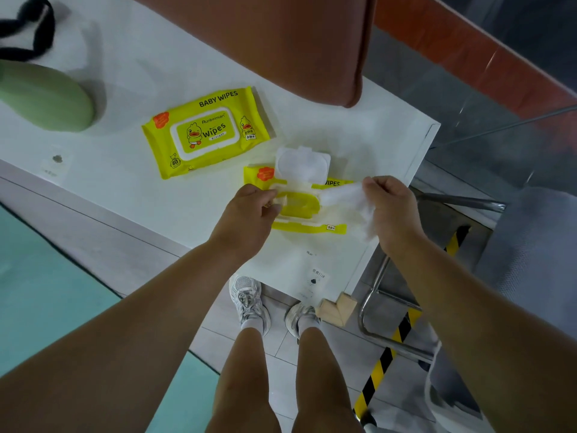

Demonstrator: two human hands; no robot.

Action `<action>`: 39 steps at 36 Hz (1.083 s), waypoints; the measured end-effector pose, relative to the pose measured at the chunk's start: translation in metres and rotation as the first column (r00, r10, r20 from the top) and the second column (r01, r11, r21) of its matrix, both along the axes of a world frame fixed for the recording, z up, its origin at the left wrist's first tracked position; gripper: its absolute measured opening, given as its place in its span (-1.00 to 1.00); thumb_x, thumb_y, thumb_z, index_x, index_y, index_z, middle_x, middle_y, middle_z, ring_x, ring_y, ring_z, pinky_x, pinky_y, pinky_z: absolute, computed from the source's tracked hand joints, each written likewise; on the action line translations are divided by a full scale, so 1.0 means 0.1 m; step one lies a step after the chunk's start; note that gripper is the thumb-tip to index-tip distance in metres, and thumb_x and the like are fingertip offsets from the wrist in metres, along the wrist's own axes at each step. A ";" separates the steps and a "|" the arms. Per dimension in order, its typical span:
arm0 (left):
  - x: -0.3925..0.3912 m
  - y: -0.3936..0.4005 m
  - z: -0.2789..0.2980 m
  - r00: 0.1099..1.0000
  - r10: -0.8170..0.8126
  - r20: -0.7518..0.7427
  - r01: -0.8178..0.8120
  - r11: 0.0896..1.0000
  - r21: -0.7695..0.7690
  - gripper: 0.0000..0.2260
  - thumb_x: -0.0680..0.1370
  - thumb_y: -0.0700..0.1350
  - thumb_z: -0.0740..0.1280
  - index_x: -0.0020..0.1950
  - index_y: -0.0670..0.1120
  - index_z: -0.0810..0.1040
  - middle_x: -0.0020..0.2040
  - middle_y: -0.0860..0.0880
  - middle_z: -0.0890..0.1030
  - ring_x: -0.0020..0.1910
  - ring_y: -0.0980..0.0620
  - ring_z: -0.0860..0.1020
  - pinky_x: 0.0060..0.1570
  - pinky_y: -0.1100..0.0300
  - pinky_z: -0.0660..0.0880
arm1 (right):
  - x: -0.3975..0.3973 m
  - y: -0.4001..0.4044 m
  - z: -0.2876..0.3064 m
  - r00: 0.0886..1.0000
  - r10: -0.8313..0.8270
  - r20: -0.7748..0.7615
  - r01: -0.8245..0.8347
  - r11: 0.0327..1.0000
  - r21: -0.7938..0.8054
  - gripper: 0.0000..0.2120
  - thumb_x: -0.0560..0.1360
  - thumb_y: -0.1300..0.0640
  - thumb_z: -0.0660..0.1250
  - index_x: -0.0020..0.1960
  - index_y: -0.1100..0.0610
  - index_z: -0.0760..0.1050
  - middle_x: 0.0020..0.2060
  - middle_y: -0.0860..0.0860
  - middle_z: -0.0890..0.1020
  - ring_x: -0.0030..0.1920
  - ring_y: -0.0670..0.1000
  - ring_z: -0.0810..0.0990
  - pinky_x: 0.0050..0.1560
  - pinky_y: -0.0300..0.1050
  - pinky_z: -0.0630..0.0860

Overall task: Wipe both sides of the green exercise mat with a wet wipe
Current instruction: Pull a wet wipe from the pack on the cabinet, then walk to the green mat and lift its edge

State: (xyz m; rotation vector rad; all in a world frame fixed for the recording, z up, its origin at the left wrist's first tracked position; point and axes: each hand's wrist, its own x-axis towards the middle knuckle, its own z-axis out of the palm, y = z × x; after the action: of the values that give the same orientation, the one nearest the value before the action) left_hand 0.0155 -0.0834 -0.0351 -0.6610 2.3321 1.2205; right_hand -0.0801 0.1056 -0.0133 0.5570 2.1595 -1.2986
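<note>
On the white table (pixel 131 170) lies an open yellow wipes pack (pixel 299 204) with its white lid (pixel 303 165) flipped up. My left hand (pixel 253 207) pinches the clear seal sticker at the pack's opening. My right hand (pixel 390 207) grips a white wet wipe (pixel 346 198) that hangs beside the pack. A rolled green exercise mat (pixel 43 98) lies at the table's far left, and a black strap (pixel 28 29) sits behind it.
A second, closed yellow wipes pack (pixel 206 132) lies left of the open one. A brown cushioned edge (pixel 281 42) hangs over the table's back. A teal mat (pixel 46 292) covers the floor at left. A metal frame (pixel 377 292) and black-yellow tape (pixel 390 354) are at right.
</note>
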 end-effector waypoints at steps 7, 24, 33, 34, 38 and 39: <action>0.00 -0.01 0.28 0.998 0.048 0.051 -0.056 0.985 0.166 -0.62 0.58 -0.11 0.27 0.39 0.14 0.41 0.19 0.04 0.48 0.07 0.06 0.52 0.09 0.25 0.37 | 0.03 0.01 0.32 0.978 0.195 -0.079 -0.168 0.950 0.265 -0.66 0.55 -0.05 0.24 -0.08 0.26 0.47 -0.38 -0.01 0.45 -0.36 -0.02 0.41 -0.39 -0.17 0.36; 0.84 -0.21 1.60 0.936 -0.230 0.265 0.250 0.967 -0.045 -0.72 0.59 0.01 0.24 0.25 -0.07 0.49 0.21 -0.08 0.53 0.19 -0.06 0.49 0.17 0.14 0.39 | 0.49 -0.01 1.48 0.718 0.677 0.162 -0.677 0.624 0.392 -0.91 0.47 0.13 0.35 -0.09 0.14 0.48 -0.12 0.14 0.60 -0.11 0.15 0.57 -0.19 -0.11 0.46; 1.84 -0.09 2.25 0.942 -0.049 0.333 0.116 0.976 -0.184 -0.69 0.59 0.06 0.22 0.29 -0.02 0.45 0.23 -0.05 0.51 0.18 -0.06 0.49 0.17 0.08 0.42 | 0.98 -0.06 2.01 0.489 0.854 0.179 -0.816 0.375 0.440 -0.79 0.57 0.17 0.17 0.18 0.20 0.39 0.12 0.16 0.52 0.11 0.20 0.50 -0.13 -0.13 0.34; 1.96 -0.05 2.31 0.941 -0.021 0.337 0.097 0.973 -0.211 -0.68 0.59 0.07 0.22 0.29 -0.01 0.44 0.23 -0.04 0.51 0.17 -0.05 0.49 0.17 0.07 0.43 | 1.04 -0.05 2.05 0.452 0.873 0.181 -0.835 0.343 0.430 -0.79 0.58 0.20 0.16 0.20 0.20 0.37 0.12 0.13 0.52 0.11 0.17 0.50 -0.15 -0.15 0.32; 2.48 0.22 2.54 0.927 0.144 0.345 -0.043 0.958 -0.285 -0.68 0.59 0.07 0.21 0.31 0.01 0.43 0.22 -0.01 0.51 0.16 -0.03 0.49 0.14 0.11 0.43 | 1.29 -0.02 2.24 0.318 0.937 0.146 -0.894 0.245 0.376 -0.79 0.57 0.29 0.12 0.19 0.18 0.36 -0.10 -0.07 0.52 -0.03 0.07 0.48 -0.33 -0.22 0.28; 2.57 0.27 2.56 0.921 0.178 0.347 -0.078 0.955 -0.285 -0.68 0.59 0.08 0.22 0.30 0.01 0.43 0.22 -0.01 0.51 0.17 -0.03 0.49 0.15 0.10 0.43 | 1.33 -0.02 2.27 0.289 0.947 0.143 -0.900 0.218 0.377 -0.77 0.56 0.30 0.12 0.19 0.17 0.37 -0.12 -0.10 0.51 0.00 0.08 0.50 -0.28 -0.23 0.29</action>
State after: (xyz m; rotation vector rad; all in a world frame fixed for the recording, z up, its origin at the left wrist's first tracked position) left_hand 0.2723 -0.0560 0.2210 -1.0537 2.1698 0.7506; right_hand 0.0526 0.1031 0.2134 -0.7280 2.1627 -0.1643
